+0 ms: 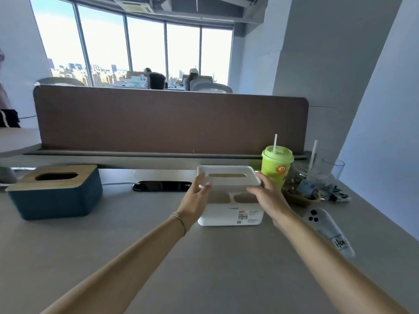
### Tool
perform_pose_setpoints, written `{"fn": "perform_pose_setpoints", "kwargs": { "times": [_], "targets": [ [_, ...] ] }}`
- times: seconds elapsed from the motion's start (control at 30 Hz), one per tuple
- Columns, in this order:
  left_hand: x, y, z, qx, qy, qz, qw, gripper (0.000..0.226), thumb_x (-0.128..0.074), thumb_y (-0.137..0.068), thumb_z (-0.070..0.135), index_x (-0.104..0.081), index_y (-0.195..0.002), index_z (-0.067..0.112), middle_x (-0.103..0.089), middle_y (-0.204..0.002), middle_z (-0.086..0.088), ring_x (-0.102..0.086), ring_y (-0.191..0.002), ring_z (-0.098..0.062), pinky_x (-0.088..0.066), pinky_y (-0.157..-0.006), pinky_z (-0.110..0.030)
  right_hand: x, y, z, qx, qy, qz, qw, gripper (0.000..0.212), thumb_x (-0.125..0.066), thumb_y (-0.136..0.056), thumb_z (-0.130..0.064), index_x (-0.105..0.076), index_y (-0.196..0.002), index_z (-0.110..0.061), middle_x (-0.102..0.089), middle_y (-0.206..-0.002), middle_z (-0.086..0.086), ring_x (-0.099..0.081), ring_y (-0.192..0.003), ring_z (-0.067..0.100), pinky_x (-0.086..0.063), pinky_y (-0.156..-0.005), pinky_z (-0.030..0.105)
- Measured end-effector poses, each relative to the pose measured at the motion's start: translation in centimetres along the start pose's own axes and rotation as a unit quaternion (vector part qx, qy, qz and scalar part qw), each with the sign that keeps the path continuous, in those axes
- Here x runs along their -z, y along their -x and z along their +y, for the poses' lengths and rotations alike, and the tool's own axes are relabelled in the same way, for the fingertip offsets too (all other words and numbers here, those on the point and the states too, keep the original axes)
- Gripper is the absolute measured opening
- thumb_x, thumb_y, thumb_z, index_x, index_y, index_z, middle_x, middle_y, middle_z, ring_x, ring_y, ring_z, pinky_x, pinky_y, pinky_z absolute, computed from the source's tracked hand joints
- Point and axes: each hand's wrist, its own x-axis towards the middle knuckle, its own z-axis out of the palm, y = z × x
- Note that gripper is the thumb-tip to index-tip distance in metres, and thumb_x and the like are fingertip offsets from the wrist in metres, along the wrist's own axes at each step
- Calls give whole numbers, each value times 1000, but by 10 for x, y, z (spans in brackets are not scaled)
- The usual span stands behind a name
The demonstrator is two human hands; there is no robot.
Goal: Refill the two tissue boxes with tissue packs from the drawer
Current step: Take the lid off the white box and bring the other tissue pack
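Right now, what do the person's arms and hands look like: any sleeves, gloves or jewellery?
Both forearms are bare, with no sleeves in view. The left hand and right hand wear no gloves, and no rings are visible on the fingers. A thin bracelet circles the left wrist; the right wrist is bare.

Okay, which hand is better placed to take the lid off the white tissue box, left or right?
Probably both together. The left hand and the right hand flank the white lid at opposite ends. If only one, the left: the green cup crowds the right side.
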Motion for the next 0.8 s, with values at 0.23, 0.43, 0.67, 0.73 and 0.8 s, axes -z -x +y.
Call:
{"fn": "perform_pose_setpoints", "kwargs": {
  "times": [0.23,0.43,0.67,0.73,0.8],
  "targets": [
    [2,14,5,2,19,-7,1000,48,-49,-104,32,-38,-151,29,-47,-147,0,-44,-132,-14,-32,-100,-25,-14,12,-4,13,-34,-28,999,63,-68,-88,-21,-47,-147,-29,-48,-147,-2,-46,-133,18,-37,-115,43],
    [43,67,9,-7,-1,13,1000,44,-50,-103,35,-46,-147,35,-52,-145,4,-48,-132,-13,-36,-107,-29,-29,61,-15,64,-47,-72,994,64,-70,-88,-18,-47,-147,-32,-46,-148,-3,-40,-134,13,-30,-102,28],
    [79,148,15,-26,-27,46,998,39,-52,-102,30,-51,-141,32,-60,-131,-1,-55,-122,-12,-41,-88,-15,-62,127,-7,69,-69,-101,990,77,-83,-61,-42,-57,-134,-43,-62,-131,-5,-59,-121,13,-47,-107,38],
    [86,166,10,-22,-44,49,998,40,-53,-102,31,-50,-142,32,-59,-131,-2,-56,-117,-8,-40,-83,-12,-70,143,-4,70,-64,-109,990,80,-81,-55,-48,-59,-131,-40,-62,-130,-2,-60,-120,13,-47,-107,37],
    [92,178,5,-15,-70,48,996,40,-53,-102,32,-50,-141,32,-56,-134,-4,-55,-112,-5,-40,-78,-8,-79,154,-1,87,-60,-116,988,80,-76,-50,-53,-58,-128,-43,-62,-129,2,-61,-119,14,-47,-108,38]
  ]
}}
